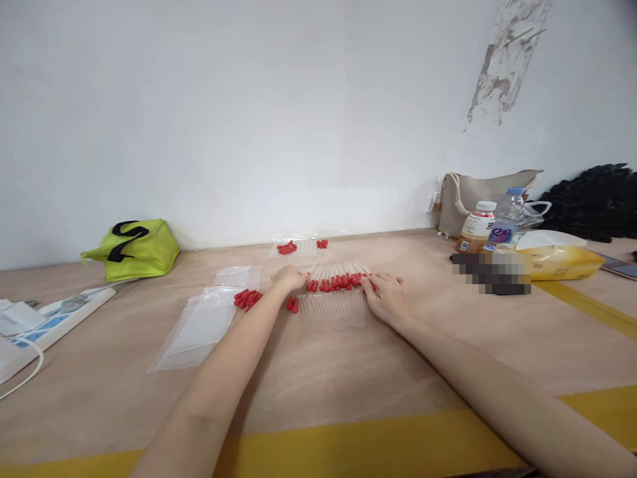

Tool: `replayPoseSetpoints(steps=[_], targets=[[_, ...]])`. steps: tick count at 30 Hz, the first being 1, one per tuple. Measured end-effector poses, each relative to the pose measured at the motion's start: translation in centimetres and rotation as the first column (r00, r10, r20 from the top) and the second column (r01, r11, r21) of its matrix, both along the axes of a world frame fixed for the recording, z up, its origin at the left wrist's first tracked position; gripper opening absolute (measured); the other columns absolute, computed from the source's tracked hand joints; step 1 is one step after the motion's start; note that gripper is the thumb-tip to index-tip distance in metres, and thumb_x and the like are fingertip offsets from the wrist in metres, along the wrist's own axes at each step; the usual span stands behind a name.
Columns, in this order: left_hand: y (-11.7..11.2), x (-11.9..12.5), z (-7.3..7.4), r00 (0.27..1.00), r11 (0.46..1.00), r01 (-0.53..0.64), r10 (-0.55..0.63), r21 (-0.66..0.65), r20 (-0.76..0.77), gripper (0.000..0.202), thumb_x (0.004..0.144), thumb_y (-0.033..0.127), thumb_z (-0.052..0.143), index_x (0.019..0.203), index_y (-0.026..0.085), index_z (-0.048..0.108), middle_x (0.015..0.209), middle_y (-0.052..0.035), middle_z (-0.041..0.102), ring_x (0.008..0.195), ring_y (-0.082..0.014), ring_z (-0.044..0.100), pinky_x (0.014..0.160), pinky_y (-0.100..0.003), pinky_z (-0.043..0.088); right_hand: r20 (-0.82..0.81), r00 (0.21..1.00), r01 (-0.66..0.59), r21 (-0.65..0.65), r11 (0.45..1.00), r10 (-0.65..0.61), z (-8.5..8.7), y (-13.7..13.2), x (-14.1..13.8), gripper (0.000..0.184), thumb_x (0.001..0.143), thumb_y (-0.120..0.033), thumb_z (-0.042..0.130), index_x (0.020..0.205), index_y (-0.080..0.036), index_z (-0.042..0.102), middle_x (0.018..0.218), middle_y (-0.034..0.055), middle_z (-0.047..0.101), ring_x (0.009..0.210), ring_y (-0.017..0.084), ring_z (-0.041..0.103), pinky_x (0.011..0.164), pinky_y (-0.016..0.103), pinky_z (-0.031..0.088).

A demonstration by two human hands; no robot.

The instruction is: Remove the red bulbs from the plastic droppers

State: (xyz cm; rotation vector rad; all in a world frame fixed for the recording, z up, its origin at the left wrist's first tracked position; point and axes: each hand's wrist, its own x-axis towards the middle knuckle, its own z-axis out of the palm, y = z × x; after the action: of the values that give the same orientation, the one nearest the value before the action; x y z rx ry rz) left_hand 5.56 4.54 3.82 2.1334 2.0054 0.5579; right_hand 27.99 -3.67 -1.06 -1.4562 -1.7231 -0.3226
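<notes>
A row of thin clear droppers with red rubber bulbs (341, 283) lies across the middle of the table, tubes pointing to the wall. At the row's left end, my left hand (290, 277) has its fingers closed against a red bulb. My right hand (385, 297) is at the right end, thumb and fingers pinched at the last bulb. Nearer to me lies a row of bare clear tubes (332, 312). Two loose red bulbs (292, 305) rest below my left hand. Left of my forearm is a small heap of red bulbs (247, 299) beside clear plastic bags (199, 328).
Toward the wall lies a clear bag with red bulbs (287, 247). A green bag (142, 249) and a power strip (54, 328) are at left. At right stand bottles (476, 227), a tissue pack (557, 255) and a grey bag (450, 206). Yellow tape (348, 441) runs along the near edge.
</notes>
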Motion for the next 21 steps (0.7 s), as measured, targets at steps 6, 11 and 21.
replayPoseSetpoints(steps=[6, 11, 21], targets=[[-6.6, -3.1, -0.5, 0.97, 0.917, 0.237, -0.202, 0.321, -0.138, 0.021, 0.083, 0.035, 0.043, 0.077, 0.019, 0.055, 0.085, -0.005, 0.064, 0.089, -0.0225, 0.054, 0.083, -0.039, 0.028, -0.035, 0.954, -0.293, 0.101, 0.951, 0.298, -0.1, -0.5, -0.8, 0.027, 0.084, -0.035, 0.043, 0.103, -0.02, 0.056, 0.097, 0.0071, 0.057, 0.087, 0.017, 0.054, 0.075, 0.03, 0.04], [-10.8, -4.3, -2.7, 0.886, 0.76, 0.464, -0.412, 0.456, -0.214, 0.019, 0.084, 0.035, 0.046, 0.076, 0.019, 0.054, 0.076, -0.0008, 0.062, 0.075, -0.0164, 0.053, 0.075, -0.033, 0.029, 0.163, 0.875, -0.472, 0.077, 0.878, 0.456, 0.6, -2.1, -1.9, 0.046, 0.077, -0.044, 0.053, 0.116, -0.019, 0.05, 0.107, 0.0102, 0.053, 0.098, 0.021, 0.049, 0.084, 0.036, 0.037], [-11.8, -2.9, -3.4, 0.85, 0.67, 0.522, -0.459, 0.528, -0.258, 0.018, 0.085, 0.031, 0.047, 0.075, 0.019, 0.055, 0.071, -0.0002, 0.062, 0.075, -0.0155, 0.054, 0.078, -0.034, 0.028, 0.462, 0.787, -0.503, 0.096, 0.859, 0.409, 0.2, -2.2, -3.4, 0.021, 0.087, -0.028, 0.044, 0.097, -0.023, 0.062, 0.076, 0.0019, 0.063, 0.08, 0.015, 0.048, 0.087, 0.038, 0.024]])
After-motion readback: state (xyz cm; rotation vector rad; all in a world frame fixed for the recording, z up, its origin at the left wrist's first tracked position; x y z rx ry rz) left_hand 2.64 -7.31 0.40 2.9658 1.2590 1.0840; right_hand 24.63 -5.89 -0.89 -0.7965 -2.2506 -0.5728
